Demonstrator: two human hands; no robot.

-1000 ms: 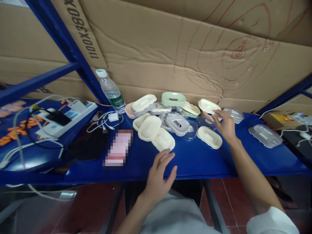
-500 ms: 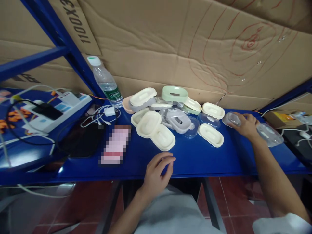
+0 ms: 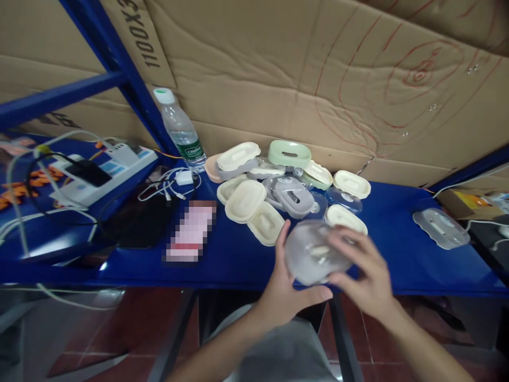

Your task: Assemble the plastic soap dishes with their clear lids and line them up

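Near the table's front edge, a translucent soap dish lid (image 3: pixel 306 254) is held up between both hands, blurred by motion. My right hand (image 3: pixel 368 270) grips its right side, with fingers over the top and the thumb at the lower edge. My left hand (image 3: pixel 284 289) cups the left side; its thumb stretches out below the lid and some fingers are hidden behind it. Just beyond the hands lie cream oval trays (image 3: pixel 245 201), grey slotted soap dish bases (image 3: pixel 294 196) and a green base (image 3: pixel 289 154). A cream tray (image 3: pixel 347 216) is partly covered by my right hand.
On the right lies a clear wavy-edged plastic piece (image 3: pixel 441 228), near an open carton (image 3: pixel 469 204). A water bottle (image 3: pixel 183 132), a pixelated pink panel (image 3: pixel 191 231), a white power strip (image 3: pixel 95 178) and tangled cables are on the left. Cardboard (image 3: pixel 254 69) backs the blue table.
My right hand has brought the translucent lid from the table's right side to the middle front. My left hand has moved right and up to meet it, and the view has shifted slightly.
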